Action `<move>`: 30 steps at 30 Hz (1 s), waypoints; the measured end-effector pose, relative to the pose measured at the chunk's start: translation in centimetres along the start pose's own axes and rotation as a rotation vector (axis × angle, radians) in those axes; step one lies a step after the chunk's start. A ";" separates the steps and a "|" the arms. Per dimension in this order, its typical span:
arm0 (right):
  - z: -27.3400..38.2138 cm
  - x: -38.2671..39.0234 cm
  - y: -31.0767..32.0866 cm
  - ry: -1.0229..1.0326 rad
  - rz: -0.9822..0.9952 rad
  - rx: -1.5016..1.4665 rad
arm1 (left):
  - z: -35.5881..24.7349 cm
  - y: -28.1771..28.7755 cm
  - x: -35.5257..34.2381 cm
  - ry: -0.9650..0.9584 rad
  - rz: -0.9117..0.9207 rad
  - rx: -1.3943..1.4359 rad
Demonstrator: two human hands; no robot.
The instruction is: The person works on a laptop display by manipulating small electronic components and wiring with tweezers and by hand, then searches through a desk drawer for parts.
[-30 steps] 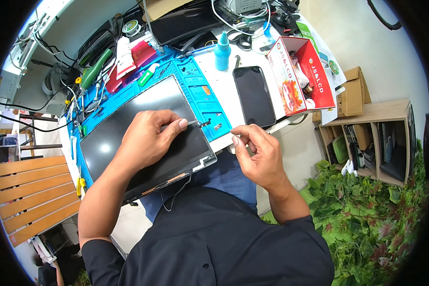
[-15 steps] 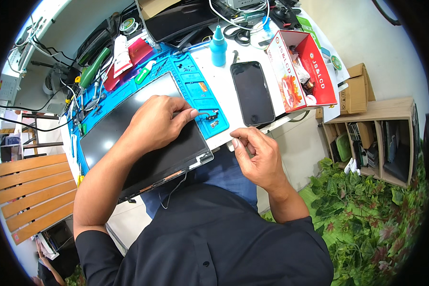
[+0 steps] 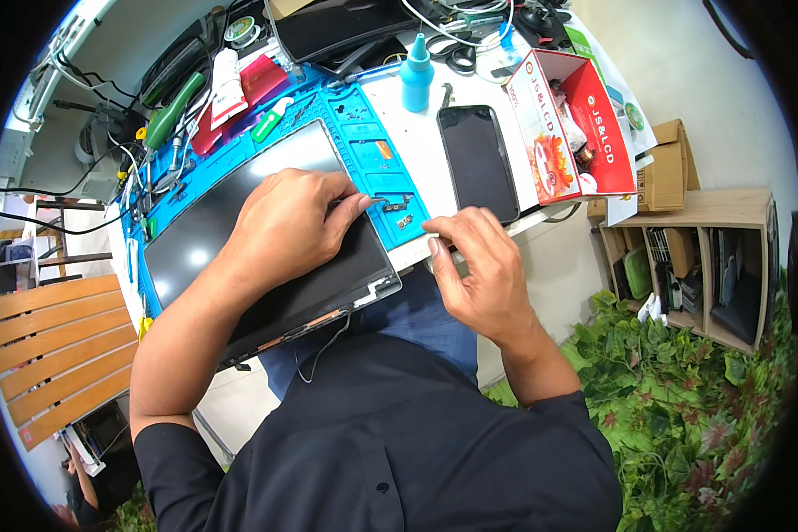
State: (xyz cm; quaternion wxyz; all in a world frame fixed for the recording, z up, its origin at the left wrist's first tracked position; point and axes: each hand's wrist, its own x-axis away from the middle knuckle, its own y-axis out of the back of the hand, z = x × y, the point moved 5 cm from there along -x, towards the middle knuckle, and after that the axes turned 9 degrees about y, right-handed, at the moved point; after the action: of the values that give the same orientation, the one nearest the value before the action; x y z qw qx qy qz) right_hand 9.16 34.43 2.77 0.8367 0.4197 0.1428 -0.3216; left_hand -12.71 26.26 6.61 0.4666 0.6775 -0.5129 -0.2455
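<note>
My left hand [image 3: 297, 222] reaches over a dark laptop screen panel [image 3: 199, 257] on the blue silicone mat [image 3: 359, 124], pinching a thin item I cannot make out, beside small metal parts [image 3: 395, 204] in the mat's compartments. A grey cable hangs from the panel's lower edge. My right hand [image 3: 479, 275] is curled near the mat's front right corner, index finger partly extended; whatever lies between its fingers is unclear. Just beyond it lies a black phone [image 3: 474, 160].
A turquoise bottle [image 3: 415, 84], a red-and-white box [image 3: 607, 177], tools and cables crowd the bench. A cardboard box [image 3: 661, 177], wooden shelf [image 3: 692, 208] and artificial greenery [image 3: 683, 426] are at right. A slatted bench [image 3: 53, 337] and another person's arm [image 3: 80, 470] are at left.
My left hand has moved up the panel, closer to the small parts. My right hand has risen slightly toward the mat, its index finger reaching farther out.
</note>
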 end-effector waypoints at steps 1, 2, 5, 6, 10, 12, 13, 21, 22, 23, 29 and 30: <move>0.2 -0.5 0.0 0.036 0.010 0.060 | -0.1 0.0 0.0 -0.019 -0.018 -0.015; 0.4 -0.9 -0.1 0.051 0.031 0.110 | -0.1 -0.1 0.2 -0.036 -0.031 -0.028; 0.6 -1.6 -0.9 0.053 0.131 0.190 | -0.2 -0.2 0.4 -0.062 -0.054 -0.041; 0.6 -1.6 -1.0 0.064 0.143 0.215 | -0.2 -0.3 0.4 -0.063 -0.053 -0.037; 0.6 -1.9 -1.4 0.088 0.164 0.256 | 0.0 -0.1 0.7 -0.073 -0.070 -0.001; 0.6 -1.7 -1.3 0.074 0.156 0.250 | 0.3 -0.2 0.7 -0.084 -0.091 0.037; 0.7 -1.5 -1.3 0.061 0.148 0.243 | 0.4 -0.3 0.8 -0.090 -0.105 0.056; 0.6 -0.1 -1.0 0.033 0.021 0.188 | 1.8 -0.5 1.1 -0.109 -0.177 0.125; 0.6 0.2 -1.0 0.026 -0.005 0.172 | 1.9 -0.5 1.2 -0.106 -0.177 0.130; 0.6 0.5 -1.0 0.018 -0.028 0.132 | 2.1 -0.4 1.3 -0.104 -0.181 0.143; 0.8 2.1 -1.2 -0.183 -0.037 -0.136 | 3.4 0.2 1.7 -0.041 -0.142 0.228; 0.9 2.4 -1.3 -0.227 -0.028 -0.189 | 3.7 0.1 1.8 -0.024 -0.126 0.243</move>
State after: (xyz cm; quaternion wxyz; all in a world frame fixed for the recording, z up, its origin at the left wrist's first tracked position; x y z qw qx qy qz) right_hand 10.07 32.12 1.34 0.8788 0.2977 0.0827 -0.3635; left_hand -15.10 23.20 5.27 0.3586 0.7570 -0.5006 -0.2184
